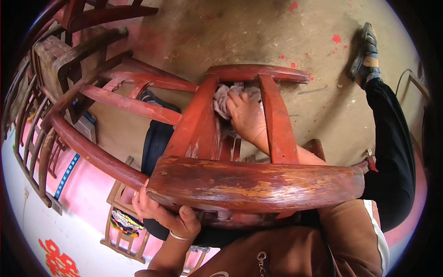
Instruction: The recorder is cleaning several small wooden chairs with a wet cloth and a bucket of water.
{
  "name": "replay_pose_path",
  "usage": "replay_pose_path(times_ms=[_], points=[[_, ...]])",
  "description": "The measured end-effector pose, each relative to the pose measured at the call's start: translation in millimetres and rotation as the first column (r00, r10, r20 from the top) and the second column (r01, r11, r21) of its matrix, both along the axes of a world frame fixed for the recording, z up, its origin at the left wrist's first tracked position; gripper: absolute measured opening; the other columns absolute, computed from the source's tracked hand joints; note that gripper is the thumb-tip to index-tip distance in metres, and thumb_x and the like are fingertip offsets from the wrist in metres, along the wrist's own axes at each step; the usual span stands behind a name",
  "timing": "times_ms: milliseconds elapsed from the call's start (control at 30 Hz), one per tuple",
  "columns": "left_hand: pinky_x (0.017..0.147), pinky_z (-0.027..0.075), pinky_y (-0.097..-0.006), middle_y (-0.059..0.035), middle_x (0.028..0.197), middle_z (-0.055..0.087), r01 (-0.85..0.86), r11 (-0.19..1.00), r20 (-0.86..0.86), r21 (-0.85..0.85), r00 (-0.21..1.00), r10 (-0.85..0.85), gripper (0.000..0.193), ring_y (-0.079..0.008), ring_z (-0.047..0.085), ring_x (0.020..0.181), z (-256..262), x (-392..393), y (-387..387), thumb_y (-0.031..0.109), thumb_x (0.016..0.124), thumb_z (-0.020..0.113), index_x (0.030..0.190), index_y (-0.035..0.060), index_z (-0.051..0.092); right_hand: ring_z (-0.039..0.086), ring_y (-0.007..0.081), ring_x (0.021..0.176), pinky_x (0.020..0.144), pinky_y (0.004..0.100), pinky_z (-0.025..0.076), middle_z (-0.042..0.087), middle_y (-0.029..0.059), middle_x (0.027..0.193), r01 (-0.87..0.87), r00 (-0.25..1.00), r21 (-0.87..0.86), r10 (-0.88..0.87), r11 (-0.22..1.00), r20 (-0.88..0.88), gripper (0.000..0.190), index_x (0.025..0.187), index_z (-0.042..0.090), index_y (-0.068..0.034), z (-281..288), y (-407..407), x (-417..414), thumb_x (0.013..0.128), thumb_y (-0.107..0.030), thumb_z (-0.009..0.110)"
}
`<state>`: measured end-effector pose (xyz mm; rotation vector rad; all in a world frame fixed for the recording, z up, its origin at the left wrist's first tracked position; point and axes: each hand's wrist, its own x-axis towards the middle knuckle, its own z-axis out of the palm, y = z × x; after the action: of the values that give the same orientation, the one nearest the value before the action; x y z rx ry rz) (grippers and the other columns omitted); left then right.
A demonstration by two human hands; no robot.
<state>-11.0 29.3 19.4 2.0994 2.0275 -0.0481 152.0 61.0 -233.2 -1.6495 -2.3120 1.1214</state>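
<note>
A red-painted wooden chair (256,185) lies tipped over in front of me, its paint worn to bare wood along the thick curved rail nearest my body. My left hand (166,212) grips the frame at the left end of that rail, where a long curved bar (98,152) meets it. Through the gap between two red slats (281,121) reaches my right hand (247,116). Its fingers press a crumpled greyish cloth (222,100) against the inner side of the chair, and part of the cloth is hidden behind the hand.
Several wooden chairs (55,57) crowd the left side. A small wooden chair (117,221) with colourful fabric on it stands by the pink and white wall (86,194). My outstretched leg (387,128) is on the right. Red spots (336,38) mark the concrete floor (221,38).
</note>
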Motion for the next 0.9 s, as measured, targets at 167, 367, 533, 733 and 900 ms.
replay_pose_path(times_ms=[167, 367, 533, 733, 900], points=[[0.101, 0.021, -0.0550, -0.0203, 0.131, 0.048, -0.005, 0.997, 0.004, 0.075, 1.000, 0.004, 0.060, -0.0373, 0.041, 0.122, -5.4, 0.3, 0.4, 0.046, 0.098, 0.039, 0.136, -0.0002, 0.038, 0.056, 0.0292, 0.098, 0.080, 0.0403, 0.050, 0.060, 0.0104, 0.118, 0.000, 0.985, -0.096, -0.016, 0.995, -0.169, 0.045, 0.109, 0.058, -0.005, 9.2, 20.3, 14.6, 0.066, -0.010, 0.071], [0.109, 0.015, -0.0542, -0.0242, 0.146, 0.026, -0.047, 0.995, 0.036, -0.093, 0.998, 0.051, 0.060, -0.0380, 0.021, 0.135, 5.6, 2.6, -2.6, 0.039, 0.100, 0.040, 0.140, -0.0029, 0.029, 0.056, 0.0289, 0.097, 0.075, 0.0393, 0.048, 0.059, 0.0105, 0.120, -0.014, 0.999, 0.205, 0.021, 0.979, -0.033, 0.053, 0.114, 0.058, -0.002, -13.7, 13.0, 10.2, 0.063, -0.006, 0.072], [0.109, 0.015, -0.0534, -0.0239, 0.145, 0.026, -0.017, 0.995, 0.045, -0.094, 0.999, 0.021, 0.061, -0.0373, 0.020, 0.134, 1.6, -0.8, -4.9, 0.041, 0.099, 0.042, 0.138, -0.0045, 0.031, 0.057, 0.0243, 0.095, 0.073, 0.0368, 0.047, 0.061, 0.0102, 0.112, 0.086, 0.988, 0.066, -0.076, 0.994, -0.138, 0.043, 0.113, 0.058, -0.002, -15.6, 15.2, 26.6, 0.072, -0.013, 0.066], [0.104, 0.020, -0.0537, -0.0218, 0.131, 0.048, -0.106, 0.994, -0.075, 0.014, 0.992, 0.106, 0.067, -0.0348, 0.040, 0.122, 5.3, -1.2, -5.1, 0.053, 0.095, 0.038, 0.134, -0.0014, 0.039, 0.055, 0.0251, 0.111, 0.093, 0.0449, 0.044, 0.057, 0.0077, 0.118, 0.136, 0.809, -0.389, -0.329, 0.911, -0.487, 0.033, 0.116, 0.055, -0.007, 16.7, 2.4, 40.2, 0.085, -0.017, 0.050], [0.103, 0.022, -0.0541, -0.0228, 0.129, 0.049, -0.010, 0.996, 0.005, 0.091, 1.000, 0.010, 0.067, -0.0355, 0.041, 0.121, -6.9, -0.1, -0.9, 0.052, 0.095, 0.039, 0.134, -0.0019, 0.040, 0.051, 0.0251, 0.112, 0.083, 0.0380, 0.047, 0.049, 0.0053, 0.135, -0.165, 0.983, 0.102, 0.156, 0.981, 0.092, 0.060, 0.132, 0.049, -0.006, -21.6, 1.5, 20.1, 0.075, -0.016, 0.063]])
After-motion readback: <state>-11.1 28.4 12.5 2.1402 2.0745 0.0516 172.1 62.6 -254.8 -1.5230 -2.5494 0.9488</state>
